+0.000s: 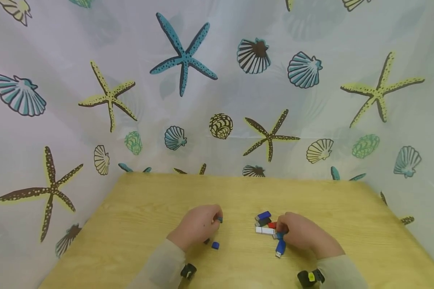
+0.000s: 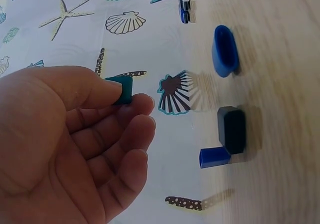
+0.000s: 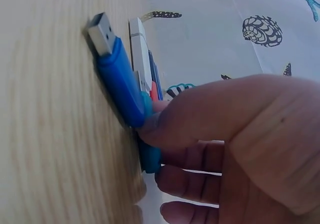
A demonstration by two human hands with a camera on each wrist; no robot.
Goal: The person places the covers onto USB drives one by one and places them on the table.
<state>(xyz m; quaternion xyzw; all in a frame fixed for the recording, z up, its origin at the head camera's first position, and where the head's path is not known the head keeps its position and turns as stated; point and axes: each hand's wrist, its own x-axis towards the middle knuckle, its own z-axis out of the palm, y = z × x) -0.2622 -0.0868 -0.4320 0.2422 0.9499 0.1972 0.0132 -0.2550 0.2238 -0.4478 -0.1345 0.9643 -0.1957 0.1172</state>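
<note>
My left hand [image 1: 199, 225] is raised over the table and pinches a small teal USB stick cap [image 2: 125, 89] between thumb and index finger. Below it on the wood are a blue cap [image 1: 215, 245], a black cap [image 2: 232, 130] and another blue cap [image 2: 214, 157]. At a group of USB sticks, my right hand [image 1: 299, 233] has its thumb and fingers around a teal USB stick [image 3: 150, 158], low at the tabletop. A blue USB stick [image 3: 117, 81] lies beside the thumb tip, its metal plug bare and pointing away from the hand.
Left of my right hand lie a white USB stick [image 1: 265, 230], a red one [image 1: 272, 225], a black one [image 1: 264, 222] and another blue one [image 1: 263, 215]. The wooden table [image 1: 148, 200] is bordered by a patterned curtain [image 1: 209, 96] at the back and sides.
</note>
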